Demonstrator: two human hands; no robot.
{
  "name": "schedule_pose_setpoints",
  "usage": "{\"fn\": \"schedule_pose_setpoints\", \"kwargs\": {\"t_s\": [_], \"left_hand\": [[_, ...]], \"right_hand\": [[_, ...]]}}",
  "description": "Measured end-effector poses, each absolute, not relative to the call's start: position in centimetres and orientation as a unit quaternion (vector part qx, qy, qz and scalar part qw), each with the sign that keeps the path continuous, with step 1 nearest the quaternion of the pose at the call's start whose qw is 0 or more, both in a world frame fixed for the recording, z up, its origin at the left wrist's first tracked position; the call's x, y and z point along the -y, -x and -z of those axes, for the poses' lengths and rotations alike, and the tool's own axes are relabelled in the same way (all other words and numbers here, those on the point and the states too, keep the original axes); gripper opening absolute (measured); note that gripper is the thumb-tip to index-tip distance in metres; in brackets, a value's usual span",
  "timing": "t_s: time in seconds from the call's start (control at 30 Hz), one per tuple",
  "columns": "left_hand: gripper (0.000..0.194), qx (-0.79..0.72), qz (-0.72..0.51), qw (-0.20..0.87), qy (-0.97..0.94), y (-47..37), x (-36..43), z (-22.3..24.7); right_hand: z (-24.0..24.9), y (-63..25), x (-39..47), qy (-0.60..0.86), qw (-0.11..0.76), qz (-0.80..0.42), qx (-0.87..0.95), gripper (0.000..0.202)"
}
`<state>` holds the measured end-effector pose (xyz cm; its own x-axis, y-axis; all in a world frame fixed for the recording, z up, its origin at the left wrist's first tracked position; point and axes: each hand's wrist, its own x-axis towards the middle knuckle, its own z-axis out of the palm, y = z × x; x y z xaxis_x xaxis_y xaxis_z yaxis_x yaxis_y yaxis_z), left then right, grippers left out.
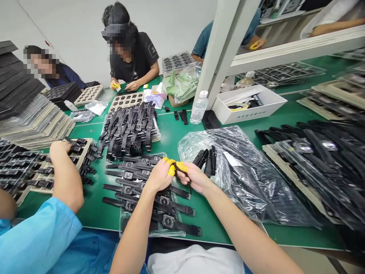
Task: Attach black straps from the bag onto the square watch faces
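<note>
My left hand (160, 176) and my right hand (196, 178), both with yellow finger covers, meet above a tray of smartwatches. Their fingers are closed around a black watch strap (179, 167); most of it is hidden, and I cannot tell if a watch body is attached. Below them, black smartwatches (168, 220) lie in rows on a clear plastic tray (179, 233), with their sensor backs up and straps spread sideways. Just right of my hands, several loose black straps (210, 160) rest on a clear plastic bag (251, 179).
A heap of strapped watches (129, 129) stands behind the tray. A water bottle (199, 107) and white box (248, 104) sit beyond the bag; stacked watch trays (308, 167) are at right. A co-worker's blue-sleeved arm (67, 175) reaches over a beige tray (85, 152) at left.
</note>
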<state>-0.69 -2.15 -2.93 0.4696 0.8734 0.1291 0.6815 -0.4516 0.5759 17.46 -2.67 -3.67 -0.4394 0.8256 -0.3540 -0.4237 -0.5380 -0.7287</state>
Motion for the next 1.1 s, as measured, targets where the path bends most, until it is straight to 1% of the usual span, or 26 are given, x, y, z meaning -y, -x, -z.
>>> {"fn": "schedule_pose_setpoints", "kwargs": {"t_s": [0.17,0.3,0.43,0.57,0.73,0.97,1.1], "left_hand": [[0.036,-0.453,-0.271,0.296,-0.796,1.0,1.7,3.2],[0.037,-0.439,-0.297,0.326,-0.783,0.9,1.6,3.0],[0.039,-0.439,-0.284,0.294,-0.8,0.7,1.7,2.7],[0.039,-0.45,-0.247,0.256,-0.819,0.6,1.7,2.8],[0.038,-0.444,-0.219,0.231,-0.838,0.7,1.6,2.7],[0.039,-0.43,-0.213,0.23,-0.847,1.0,1.8,2.4],[0.039,-0.446,-0.178,0.193,-0.856,0.8,1.8,2.9]], "right_hand": [[3.1,-17.0,2.8,0.377,0.4,-0.764,0.339,0.05],[3.0,-17.2,2.7,0.359,0.408,-0.779,0.315,0.049],[3.3,-17.5,2.5,0.318,0.416,-0.818,0.238,0.042],[3.6,-17.8,2.3,0.322,0.406,-0.826,0.221,0.036],[3.3,-18.0,2.3,0.343,0.389,-0.82,0.244,0.038],[3.2,-18.2,2.4,0.354,0.391,-0.81,0.257,0.041],[3.3,-18.2,2.4,0.368,0.384,-0.804,0.267,0.041]]}}
